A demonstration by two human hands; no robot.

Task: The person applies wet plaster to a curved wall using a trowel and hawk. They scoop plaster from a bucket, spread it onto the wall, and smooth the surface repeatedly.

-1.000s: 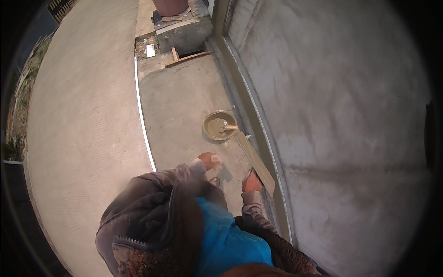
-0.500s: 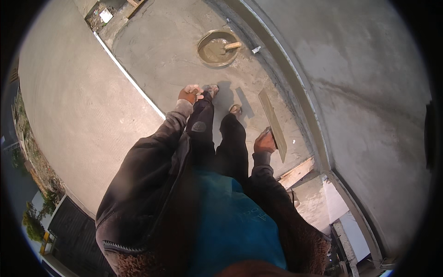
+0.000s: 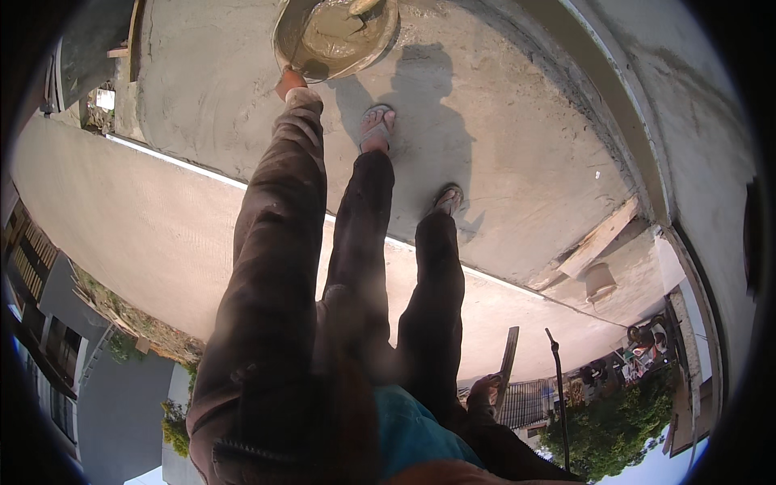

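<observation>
At the top of the view a round basin (image 3: 294, 39) holds wet grey mortar (image 3: 323, 42). A tool with a wooden handle (image 3: 364, 6) lies in the mortar, its far end cut off by the frame. My left hand (image 3: 291, 82), arm stretched out, grips the near left rim of the basin. Low in the view, at my right side, my right hand (image 3: 482, 391) is closed on a long, flat plastering float (image 3: 508, 368), which is seen nearly edge-on. My sandalled feet stand on the grey floor, below and right of the basin.
A white edging strip (image 3: 178, 166) crosses the floor behind my feet. Right of me lie a wooden plank (image 3: 598, 238) and a small bucket (image 3: 600, 283). A grey plastered wall (image 3: 703, 105) with a ledge at its foot curves along the right. Debris (image 3: 101, 121) lies at the far left.
The view has turned and tipped. My left hand has reached forward from near my leg to the basin's rim. My right hand, still with the float, has drawn back beside my body.
</observation>
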